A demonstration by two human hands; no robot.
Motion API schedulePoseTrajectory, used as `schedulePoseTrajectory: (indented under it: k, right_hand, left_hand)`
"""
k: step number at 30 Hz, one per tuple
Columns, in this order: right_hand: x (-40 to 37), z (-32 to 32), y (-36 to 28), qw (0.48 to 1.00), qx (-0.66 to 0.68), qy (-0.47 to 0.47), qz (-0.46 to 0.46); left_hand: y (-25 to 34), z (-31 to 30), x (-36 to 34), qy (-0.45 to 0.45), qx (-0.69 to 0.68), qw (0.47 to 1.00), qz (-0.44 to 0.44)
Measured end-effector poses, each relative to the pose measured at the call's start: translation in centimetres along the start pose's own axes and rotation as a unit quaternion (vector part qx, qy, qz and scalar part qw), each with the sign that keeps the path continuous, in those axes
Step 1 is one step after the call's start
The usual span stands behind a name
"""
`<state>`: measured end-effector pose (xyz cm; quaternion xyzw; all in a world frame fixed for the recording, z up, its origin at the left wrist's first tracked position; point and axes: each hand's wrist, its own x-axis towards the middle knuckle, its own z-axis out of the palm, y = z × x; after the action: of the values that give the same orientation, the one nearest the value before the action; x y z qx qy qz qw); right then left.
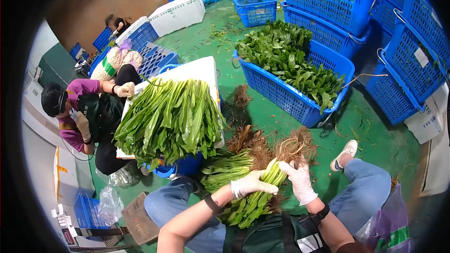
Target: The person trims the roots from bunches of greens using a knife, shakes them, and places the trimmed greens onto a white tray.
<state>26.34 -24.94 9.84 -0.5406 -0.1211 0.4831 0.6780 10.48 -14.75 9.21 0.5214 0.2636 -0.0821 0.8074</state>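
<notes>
Between my knees I hold a bunch of leafy greens (253, 204) with pale stems and a tangle of brown roots (293, 147). My left hand (253, 184), in a white glove, is wrapped round the stems. The gloved right hand (300, 180) is at the root end, its fingers closed on the roots. More rooted greens (227, 168) lie on the floor just beyond my left hand. A large pile of trimmed long leaves (171, 115) rests on a white foam board (206, 69) at the front left.
A blue crate (286, 98) of dark leafy greens stands ahead. Stacked blue crates (323, 4) rise at the right and back. A co-worker (89, 112) with gloves sits at the left; another person (117, 24) is farther back. Loose roots (241, 96) litter the green floor.
</notes>
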Motion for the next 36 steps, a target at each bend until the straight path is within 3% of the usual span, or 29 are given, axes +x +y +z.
schedulePoseTrajectory:
  k: [2,3,5,6,7,8,10,11,12,14,15,16,18,19,21,23,29,33,35,36]
  right_hand:
    - [-0.1,-0.3,0.9,0.998,-0.012,-0.056,-0.022]
    - [-0.2,-0.1,1.2,0.994,-0.001,-0.087,-0.067]
    - [-0.2,-0.1,0.8,0.992,0.006,-0.114,-0.06]
    - [-0.2,0.0,0.5,0.989,0.014,-0.14,-0.055]
    - [0.4,-0.7,0.9,0.987,-0.051,-0.132,-0.069]
    - [0.7,-0.9,0.6,0.993,-0.076,-0.088,-0.026]
    - [2.1,-1.4,0.4,0.996,0.008,-0.054,-0.072]
    - [2.3,-2.3,-0.7,0.995,0.093,-0.027,-0.012]
    - [2.4,-2.7,-1.3,0.994,0.098,0.015,-0.046]
    - [3.3,-3.7,-1.3,0.983,0.009,0.092,-0.158]
    - [2.8,-3.0,-2.1,0.97,-0.029,0.134,-0.203]
    - [2.4,-2.5,-2.4,0.97,-0.03,0.135,-0.201]
    - [1.8,-1.7,-2.6,0.896,-0.311,0.058,-0.31]
    - [1.5,-1.0,-2.6,0.861,-0.371,0.026,-0.349]
    - [1.1,-0.4,-1.4,0.852,-0.432,0.005,-0.296]
    - [0.7,0.3,-1.4,0.82,-0.489,0.006,-0.297]
    - [0.7,-0.5,-0.2,0.794,-0.507,-0.038,-0.333]
    - [1.3,-0.5,0.7,0.808,-0.497,-0.02,-0.315]
    - [2.0,-0.9,1.3,0.883,-0.38,0.004,-0.276]
    - [2.1,-1.0,1.3,0.934,-0.3,0.008,-0.193]
  left_hand:
    - [-0.2,-2.0,0.3,-0.028,-0.02,0.997,-0.063]
    - [-0.4,-1.9,0.2,-0.035,-0.028,0.999,-0.024]
    - [-0.9,-1.5,0.3,-0.043,-0.039,0.998,0.012]
    - [-0.2,-0.4,0.1,-0.081,-0.112,0.99,0.022]
    - [0.2,0.1,0.0,-0.119,-0.185,0.975,0.031]
    - [0.3,0.1,0.2,-0.127,-0.195,0.972,0.021]
    - [-0.2,-0.4,0.8,-0.046,-0.13,0.99,-0.001]
    - [-0.9,-0.5,1.4,-0.007,-0.105,0.994,0.03]
    - [-1.0,-0.8,1.7,0.065,-0.038,0.997,-0.011]
    - [-2.2,-1.5,2.4,0.155,0.087,0.984,0.016]
    - [-2.1,-1.4,2.3,0.154,0.086,0.984,0.015]
    - [-1.8,-1.3,2.2,0.175,0.135,0.975,0.032]
    - [-2.3,-1.2,2.5,0.191,0.185,0.963,0.048]
    - [-3.2,-1.3,2.9,0.196,0.193,0.957,0.089]
    - [-3.4,-1.0,3.0,0.198,0.202,0.951,0.128]
    - [-1.0,0.3,1.6,0.203,0.198,0.959,0.002]
    - [-3.1,-0.1,2.2,0.18,0.15,0.97,0.059]
    - [-1.8,0.2,1.7,0.194,0.169,0.966,-0.003]
    - [-1.0,0.3,1.5,0.179,0.189,0.965,-0.006]
    - [-0.9,0.2,1.5,0.179,0.188,0.966,-0.006]
